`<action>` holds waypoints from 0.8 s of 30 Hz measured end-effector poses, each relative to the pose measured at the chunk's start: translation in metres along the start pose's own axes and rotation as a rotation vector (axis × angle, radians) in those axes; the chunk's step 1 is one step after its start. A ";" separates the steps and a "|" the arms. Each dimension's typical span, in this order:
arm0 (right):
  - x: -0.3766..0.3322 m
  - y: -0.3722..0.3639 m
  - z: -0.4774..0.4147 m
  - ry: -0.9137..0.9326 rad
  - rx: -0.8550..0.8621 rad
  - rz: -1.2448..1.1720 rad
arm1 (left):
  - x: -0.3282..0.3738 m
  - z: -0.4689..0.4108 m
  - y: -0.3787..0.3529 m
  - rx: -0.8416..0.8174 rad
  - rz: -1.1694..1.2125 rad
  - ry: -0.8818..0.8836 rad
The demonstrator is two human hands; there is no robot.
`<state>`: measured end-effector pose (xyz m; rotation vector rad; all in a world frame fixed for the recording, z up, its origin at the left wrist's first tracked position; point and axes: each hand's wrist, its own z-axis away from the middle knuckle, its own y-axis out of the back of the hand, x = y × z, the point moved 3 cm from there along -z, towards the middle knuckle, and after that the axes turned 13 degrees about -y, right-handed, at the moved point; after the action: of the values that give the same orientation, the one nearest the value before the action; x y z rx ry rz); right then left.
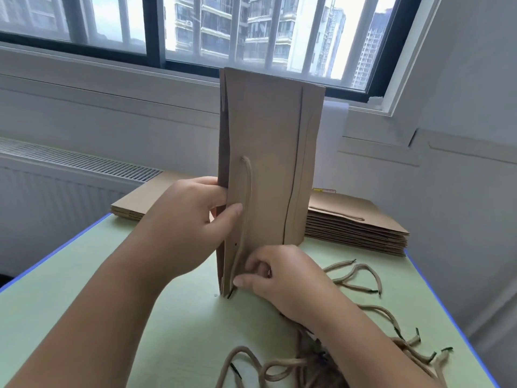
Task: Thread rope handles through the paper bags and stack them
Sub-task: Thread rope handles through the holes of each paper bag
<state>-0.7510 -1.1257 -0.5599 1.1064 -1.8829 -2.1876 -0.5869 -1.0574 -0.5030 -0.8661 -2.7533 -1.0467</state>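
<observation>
Because the paper bag (274,152) is light, thin and easily creased, we judge it best held by its folded edge, where the layers are stiffest. It stands on end on the green worktop (167,317). Our left hand (184,219) grips its left edge, thumb on the front and fingers curled behind. Our right hand (282,278) appears to pinch the soft rope (247,191) low against the bag's face, fingers bent close together. Right of the bag, loose ropes (361,275) lie limp. Behind it sits a stack of bags (358,225), and beyond that a barred window (112,23).
</observation>
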 end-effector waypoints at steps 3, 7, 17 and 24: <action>-0.005 -0.005 -0.003 -0.049 0.050 -0.046 | -0.001 0.000 -0.004 -0.015 -0.015 -0.002; -0.011 -0.012 -0.004 -0.028 0.119 0.029 | 0.002 -0.001 -0.008 -0.008 -0.027 -0.025; 0.006 -0.005 -0.005 -0.010 0.092 0.007 | -0.002 0.006 -0.014 -0.314 -0.119 0.174; 0.000 0.006 0.004 0.121 0.293 -0.452 | 0.005 0.006 -0.012 -0.361 -0.078 0.142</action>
<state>-0.7554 -1.1240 -0.5546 1.8313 -2.1111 -2.0068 -0.5968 -1.0585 -0.5130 -0.6895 -2.5396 -1.5867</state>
